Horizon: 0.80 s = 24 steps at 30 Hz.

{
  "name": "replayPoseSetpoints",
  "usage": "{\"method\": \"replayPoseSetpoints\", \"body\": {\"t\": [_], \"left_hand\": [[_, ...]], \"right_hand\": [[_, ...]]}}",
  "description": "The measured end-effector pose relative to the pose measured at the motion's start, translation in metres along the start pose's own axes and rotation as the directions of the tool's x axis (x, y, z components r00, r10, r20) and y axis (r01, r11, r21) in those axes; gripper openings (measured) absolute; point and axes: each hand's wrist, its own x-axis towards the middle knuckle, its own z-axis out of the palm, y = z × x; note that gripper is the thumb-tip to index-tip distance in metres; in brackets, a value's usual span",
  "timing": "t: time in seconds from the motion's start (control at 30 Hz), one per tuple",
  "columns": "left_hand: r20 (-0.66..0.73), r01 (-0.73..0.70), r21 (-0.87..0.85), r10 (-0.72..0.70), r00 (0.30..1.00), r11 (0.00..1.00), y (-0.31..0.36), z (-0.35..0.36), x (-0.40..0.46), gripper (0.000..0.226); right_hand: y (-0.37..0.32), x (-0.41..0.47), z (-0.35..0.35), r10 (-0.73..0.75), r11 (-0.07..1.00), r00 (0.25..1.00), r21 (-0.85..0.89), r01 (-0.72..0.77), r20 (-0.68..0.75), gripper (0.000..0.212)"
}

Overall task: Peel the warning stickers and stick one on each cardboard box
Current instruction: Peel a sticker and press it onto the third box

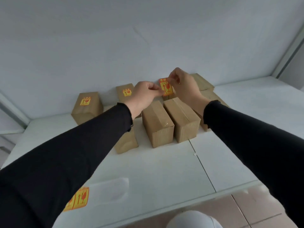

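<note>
Head view: a white tabletop (pixel 164 170) meets a pale wall (pixel 115 38); tiled floor (pixel 256 209) shows below. The left hand (pixel 144 94) and right hand (pixel 182 83) pinch one warning sticker (pixel 165 87) above the cardboard boxes (pixel 156 122). A sticker sheet (pixel 80 198) lies at the near-left edge.

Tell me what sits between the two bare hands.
In the head view, a yellow-and-red warning sticker stretches between the left hand and right hand, pinched by both above the cardboard boxes.
</note>
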Motion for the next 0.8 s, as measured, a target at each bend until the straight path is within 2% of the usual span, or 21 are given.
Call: {"method": "replayPoseSetpoints", "body": {"t": [0.1, 0.33, 0.5, 0.8], "left_hand": [[-0.003, 0.009, -0.004, -0.009, 1.0, 1.0, 0.002, 0.013, 0.043, 0.004], [-0.011, 0.066, 0.083, -0.065, 0.998, 0.994, -0.02, 0.039, 0.115, 0.005], [-0.007, 0.091, 0.145, -0.091, 0.996, 0.985, -0.039, 0.056, 0.14, 0.004], [-0.063, 0.067, 0.125, -0.059, 0.996, 0.99, -0.058, 0.07, 0.151, 0.011]], "right_hand": [[0.017, 0.041, -0.001, 0.055, 0.998, 0.998, -0.038, -0.056, -0.013, 0.008], [0.06, 0.092, 0.013, 0.119, 0.983, 0.993, -0.146, -0.115, 0.016, 0.009], [0.089, 0.102, 0.031, 0.174, 0.966, 0.984, -0.198, -0.166, 0.024, 0.008], [0.104, 0.108, 0.048, 0.148, 0.95, 0.989, -0.276, -0.147, -0.019, 0.008]]}}
